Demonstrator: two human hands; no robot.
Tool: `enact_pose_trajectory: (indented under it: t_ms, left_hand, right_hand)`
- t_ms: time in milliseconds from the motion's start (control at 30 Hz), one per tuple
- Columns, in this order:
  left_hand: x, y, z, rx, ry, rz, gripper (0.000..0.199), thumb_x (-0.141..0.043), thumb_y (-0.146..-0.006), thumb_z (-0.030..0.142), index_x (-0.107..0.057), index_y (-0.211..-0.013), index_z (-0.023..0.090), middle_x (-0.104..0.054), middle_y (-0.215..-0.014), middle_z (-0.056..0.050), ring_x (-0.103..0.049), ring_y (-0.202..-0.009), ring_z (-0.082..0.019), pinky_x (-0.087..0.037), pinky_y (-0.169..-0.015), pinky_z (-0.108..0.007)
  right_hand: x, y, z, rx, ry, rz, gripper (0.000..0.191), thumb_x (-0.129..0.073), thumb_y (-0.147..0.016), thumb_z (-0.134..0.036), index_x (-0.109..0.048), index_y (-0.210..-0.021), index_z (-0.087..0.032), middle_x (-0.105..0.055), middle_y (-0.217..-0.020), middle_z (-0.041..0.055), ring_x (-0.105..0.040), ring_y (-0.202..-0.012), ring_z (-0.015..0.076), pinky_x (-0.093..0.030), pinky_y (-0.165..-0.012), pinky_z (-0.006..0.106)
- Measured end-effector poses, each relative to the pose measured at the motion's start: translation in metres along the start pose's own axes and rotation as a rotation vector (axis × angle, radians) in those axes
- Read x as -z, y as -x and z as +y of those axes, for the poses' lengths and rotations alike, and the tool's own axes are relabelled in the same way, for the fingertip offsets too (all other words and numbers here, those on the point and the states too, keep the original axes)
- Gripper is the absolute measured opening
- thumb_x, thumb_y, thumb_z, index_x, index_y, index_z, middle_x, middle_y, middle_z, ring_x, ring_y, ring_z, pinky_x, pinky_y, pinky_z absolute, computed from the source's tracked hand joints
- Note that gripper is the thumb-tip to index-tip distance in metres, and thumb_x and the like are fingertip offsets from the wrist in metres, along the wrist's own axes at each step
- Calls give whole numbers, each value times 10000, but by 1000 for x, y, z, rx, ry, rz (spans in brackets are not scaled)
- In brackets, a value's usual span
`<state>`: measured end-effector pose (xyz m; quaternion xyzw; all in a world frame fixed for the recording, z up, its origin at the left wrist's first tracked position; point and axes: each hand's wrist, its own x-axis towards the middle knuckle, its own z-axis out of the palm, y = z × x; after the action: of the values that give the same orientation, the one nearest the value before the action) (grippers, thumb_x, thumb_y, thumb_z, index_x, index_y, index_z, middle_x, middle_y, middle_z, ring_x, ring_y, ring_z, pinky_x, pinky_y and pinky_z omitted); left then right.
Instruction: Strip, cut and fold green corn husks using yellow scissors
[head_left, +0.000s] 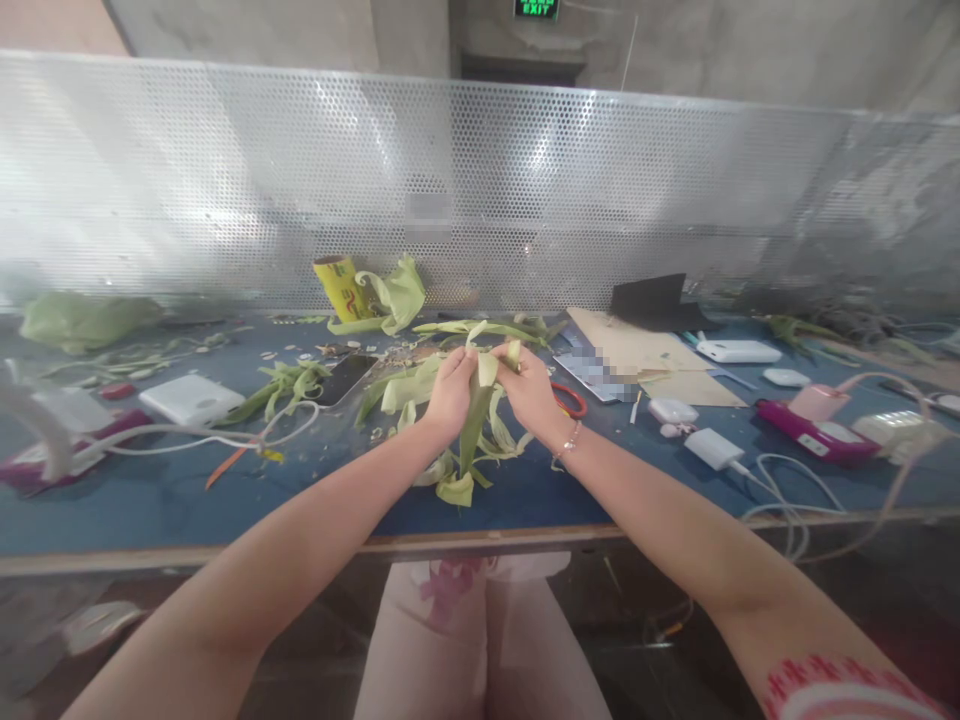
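Over the middle of the blue table, a green leaf strip [472,425] hangs between my two hands, with a pale folded part at its top. My left hand [452,385] is closed on the strip from the left. Opposite it, my right hand [525,385] pinches the pale folded part, fingers bent. Both hands nearly touch. Beneath and around them lie more pale green leaves [409,385], some curled near the table's front, such as a curled piece [455,488] below the strip.
A yellow can [341,288] leans by large leaves at the back. Left are a phone [347,380], a white box [191,400] and cables. Right are brown paper [637,345], orange-red handles [571,400], chargers [712,449] and a purple power strip [817,436]. A perforated metal screen [495,190] stands behind.
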<state>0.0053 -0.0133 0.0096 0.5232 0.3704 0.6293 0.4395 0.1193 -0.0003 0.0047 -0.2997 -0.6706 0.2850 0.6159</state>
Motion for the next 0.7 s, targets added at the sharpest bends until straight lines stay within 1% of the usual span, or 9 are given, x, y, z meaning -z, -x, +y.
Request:
enact_pose_trajectory:
  t_ms: [133,333,567,633,700]
  left_hand:
    - [0,0,1,-41,-92,42,300,-496,-831,349,-406,-599,180,-367,-561,35,-340,-511,-82,-290,-505,-234]
    - [0,-1,-1,-67,-158,41,327,-500,-825,430,-450,-625,176,-391,-559,34,-351,-514,-85,-278,-489,-233]
    - [3,-5,-5,-24,-133,64,343,-519,-800,482,-473,-649,177,-415,-563,32,-371,-512,-85,-298,-485,-226]
    - [3,-5,-6,-11,-96,51,370,-515,-790,516,-463,-643,181,-410,-555,32,-375,-509,-89,-304,-488,-230]
    - [2,-6,-8,4,-29,13,413,-465,-798,562,-443,-633,185,-394,-545,31,-369,-502,-92,-304,-487,-236]
  right_hand:
    - [1,0,4,1,-34,-26,166,-551,-788,-355,-647,-762,-223,-595,-755,-2,-517,-699,139,-414,-686,277]
    - [1,-1,10,-21,-72,-45,181,-551,-780,-378,-640,-792,-221,-563,-733,-7,-486,-651,123,-411,-637,260]
    - [1,-1,11,-27,-116,-37,136,-556,-753,-335,-615,-782,-216,-564,-745,-12,-483,-649,116,-410,-632,254]
    - [1,-2,11,-37,-121,-22,131,-553,-745,-325,-609,-792,-215,-563,-746,-14,-487,-651,116,-413,-630,254]
    - [1,-2,10,-40,-116,-6,139,-542,-749,-323,-608,-804,-214,-564,-745,-13,-493,-659,118,-417,-636,257]
